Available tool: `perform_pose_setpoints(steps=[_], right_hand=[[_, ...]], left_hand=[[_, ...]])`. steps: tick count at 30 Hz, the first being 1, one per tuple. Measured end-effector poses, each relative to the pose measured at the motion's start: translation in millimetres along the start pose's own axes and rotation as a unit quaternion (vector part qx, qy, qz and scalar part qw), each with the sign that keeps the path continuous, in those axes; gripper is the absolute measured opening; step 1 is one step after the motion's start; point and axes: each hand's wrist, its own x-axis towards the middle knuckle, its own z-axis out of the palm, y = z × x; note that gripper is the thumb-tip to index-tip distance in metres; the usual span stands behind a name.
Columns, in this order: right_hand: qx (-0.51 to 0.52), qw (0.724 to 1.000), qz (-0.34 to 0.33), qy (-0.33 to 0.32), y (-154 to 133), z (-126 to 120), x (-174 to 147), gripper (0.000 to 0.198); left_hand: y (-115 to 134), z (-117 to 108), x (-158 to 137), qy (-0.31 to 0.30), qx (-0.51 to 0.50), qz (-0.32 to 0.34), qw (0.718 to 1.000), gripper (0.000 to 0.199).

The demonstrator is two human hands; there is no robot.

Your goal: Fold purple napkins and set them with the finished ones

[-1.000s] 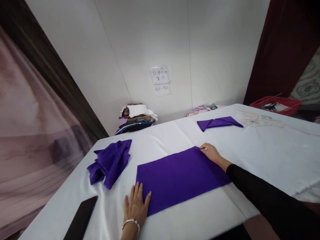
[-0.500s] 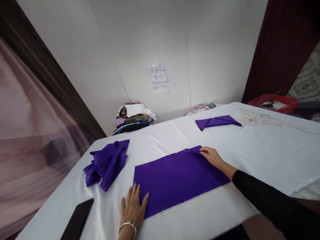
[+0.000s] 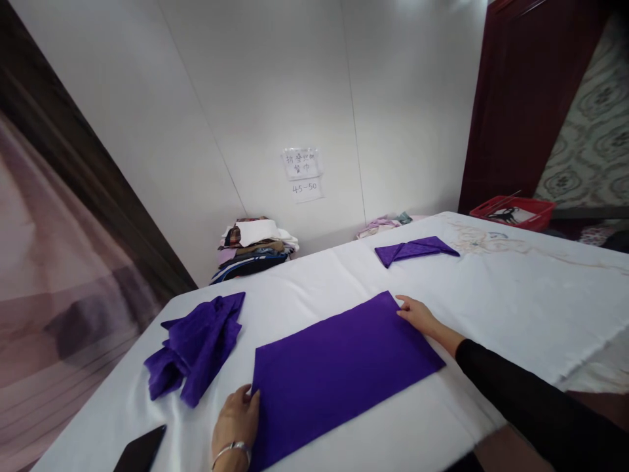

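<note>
A purple cloth napkin [image 3: 339, 373], folded into a flat rectangle, lies on the white-covered table [image 3: 521, 308]. At its left edge is my left hand [image 3: 236, 419], wearing a silver bracelet, its fingers curled and closed on the cloth by thumb and forefinger. My right hand [image 3: 420, 316], in a black sleeve, takes the right edge just below the far corner between thumb and fingertips. A second purple napkin [image 3: 201, 347] lies crumpled to the left. Beyond my right hand rests another purple napkin [image 3: 417, 249], folded into a narrow band with slanted ends.
A dark flat phone-like object [image 3: 141, 451] lies at the near left. Behind the table are a stack of folded clothes [image 3: 255, 248] and more cloth [image 3: 378, 226]. A red basket [image 3: 535, 213] stands at the far right. Handwritten paper [image 3: 302, 174] hangs on the wall; a pink curtain [image 3: 59, 314] borders the left.
My right hand has let go of the far right corner, which now lies flat, and moved to the side edge. My left hand has gone from flat and spread to curled. The view has shifted slightly.
</note>
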Motion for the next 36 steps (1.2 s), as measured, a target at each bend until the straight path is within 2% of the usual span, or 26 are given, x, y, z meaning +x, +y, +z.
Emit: perform_pose_setpoints(steps=[8, 14, 20, 24, 28, 36], right_hand=[[0.117, 0.993, -0.002, -0.025, 10.2, -2.7, -40.5, 0.049], [0.18, 0.982, 0.017, -0.058, 4.5, -7.2, -64.7, 0.054], [0.156, 0.987, 0.043, -0.012, 6.6, -15.2, -77.4, 0.057], [0.123, 0.991, 0.055, -0.013, 9.9, -21.8, -86.1, 0.063], [0.097, 0.992, 0.078, -0.023, 12.1, -27.3, -93.9, 0.065], [0.004, 0.995, 0.084, -0.045, 23.6, -33.9, -98.1, 0.067]], left_hand=[[-2.7, -10.3, -20.1, -0.066, -0.018, -0.037, 0.997, 0.025], [1.0, -14.3, -25.2, -0.051, -0.031, -0.043, 0.997, 0.02], [-1.5, -14.2, -37.3, -0.015, -0.072, -0.057, 0.996, 0.027], [0.5, -15.2, -53.1, -0.025, -0.122, -0.047, 0.991, 0.021], [-2.0, -14.0, -63.0, 0.001, -0.155, -0.063, 0.986, 0.016], [-4.9, -10.5, -72.4, 0.016, -0.19, -0.045, 0.981, 0.027]])
